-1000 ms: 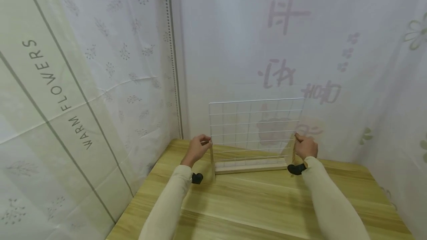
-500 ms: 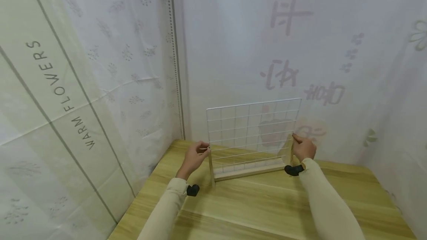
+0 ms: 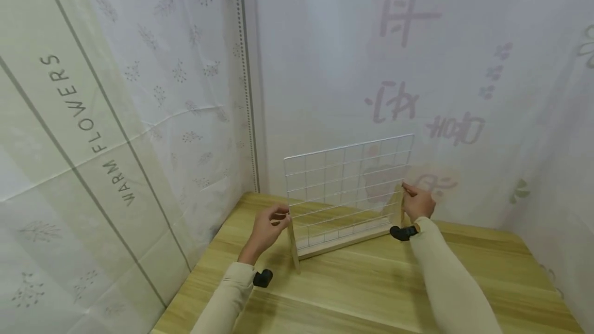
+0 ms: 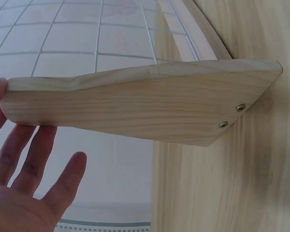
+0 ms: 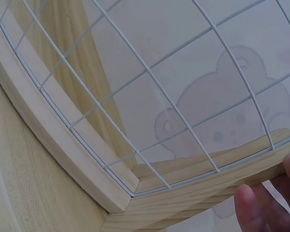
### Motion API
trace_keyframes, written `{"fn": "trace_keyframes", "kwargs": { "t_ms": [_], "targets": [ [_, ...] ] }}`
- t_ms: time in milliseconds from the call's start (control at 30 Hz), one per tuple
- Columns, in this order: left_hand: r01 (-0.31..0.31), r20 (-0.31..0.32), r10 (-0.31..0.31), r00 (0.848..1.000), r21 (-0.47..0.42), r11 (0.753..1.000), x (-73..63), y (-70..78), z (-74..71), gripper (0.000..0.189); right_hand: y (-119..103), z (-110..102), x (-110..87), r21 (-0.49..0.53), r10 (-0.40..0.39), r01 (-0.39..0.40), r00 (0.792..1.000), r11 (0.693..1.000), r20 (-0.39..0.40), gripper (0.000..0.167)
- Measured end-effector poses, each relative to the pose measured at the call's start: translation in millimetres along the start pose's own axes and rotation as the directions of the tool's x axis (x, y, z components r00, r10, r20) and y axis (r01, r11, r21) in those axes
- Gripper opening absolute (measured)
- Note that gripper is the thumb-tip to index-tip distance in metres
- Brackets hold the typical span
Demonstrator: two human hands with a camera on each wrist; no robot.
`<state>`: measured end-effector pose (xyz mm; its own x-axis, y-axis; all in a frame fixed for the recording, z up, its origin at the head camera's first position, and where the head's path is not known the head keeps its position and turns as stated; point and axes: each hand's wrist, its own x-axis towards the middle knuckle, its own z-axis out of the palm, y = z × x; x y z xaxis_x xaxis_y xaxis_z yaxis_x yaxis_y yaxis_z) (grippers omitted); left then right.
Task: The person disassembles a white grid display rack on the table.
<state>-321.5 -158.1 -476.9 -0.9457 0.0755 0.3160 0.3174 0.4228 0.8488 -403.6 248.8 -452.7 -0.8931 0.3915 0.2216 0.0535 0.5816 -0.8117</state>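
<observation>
A white wire grid panel (image 3: 348,147) stands upright in a wooden stand on the table. Its base bar (image 3: 343,244) runs between two wooden side pieces. My left hand (image 3: 265,230) pinches the upper end of the left side piece (image 4: 135,106), thumb on one edge and fingers on the other. Two screws (image 4: 240,108) show near that piece's lower end. On the other side, my right hand (image 3: 418,203) grips the top of the right side piece (image 5: 193,200); part of this hand lies outside the right wrist view. The grid's left end sits nearer to me than its right.
The wood-grain table (image 3: 352,293) extends in front of the stand and to both sides. Printed cloth (image 3: 315,76) hangs close behind it, and a second cloth (image 3: 153,66) hangs on the left. Black wrist cameras (image 3: 263,278) are strapped under both sleeves.
The stand has turned: its left end has come towards me, while the right end has shifted slightly left. Both hands have kept hold of the side pieces and moved with them.
</observation>
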Motion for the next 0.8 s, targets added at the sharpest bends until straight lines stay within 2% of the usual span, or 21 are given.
{"fn": "trace_keyframes", "kwargs": {
  "t_ms": [200,367,500,633,800],
  "targets": [
    [0.017,-0.018,-0.017,1.0,0.005,1.0,-14.5,-1.8,-3.5,0.02,1.7,7.5,2.9,0.003,-0.054,0.053,0.998,0.999,0.044,0.032],
    [-0.013,-0.036,0.013,0.999,0.014,1.0,-22.4,-0.2,-6.6,0.018,0.0,15.6,6.1,0.007,-0.088,0.088,0.995,0.996,0.036,0.032],
    [-0.038,-0.048,0.039,0.998,0.013,0.999,-29.6,-0.9,-6.1,0.017,-3.6,18.5,5.7,0.001,-0.075,0.075,0.996,0.997,0.047,0.032],
    [-0.038,-0.073,0.038,0.997,0.003,0.999,-36.5,-0.2,-6.2,0.015,-11.0,20.6,5.0,-0.011,-0.047,0.048,0.996,0.999,0.08,0.032],
    [-0.036,-0.103,0.037,0.994,0.01,0.999,-43.1,2.6,-5.4,0.016,-18.7,22.4,7.3,-0.068,-0.059,0.066,0.993,0.995,0.103,0.032]
  ]
}}
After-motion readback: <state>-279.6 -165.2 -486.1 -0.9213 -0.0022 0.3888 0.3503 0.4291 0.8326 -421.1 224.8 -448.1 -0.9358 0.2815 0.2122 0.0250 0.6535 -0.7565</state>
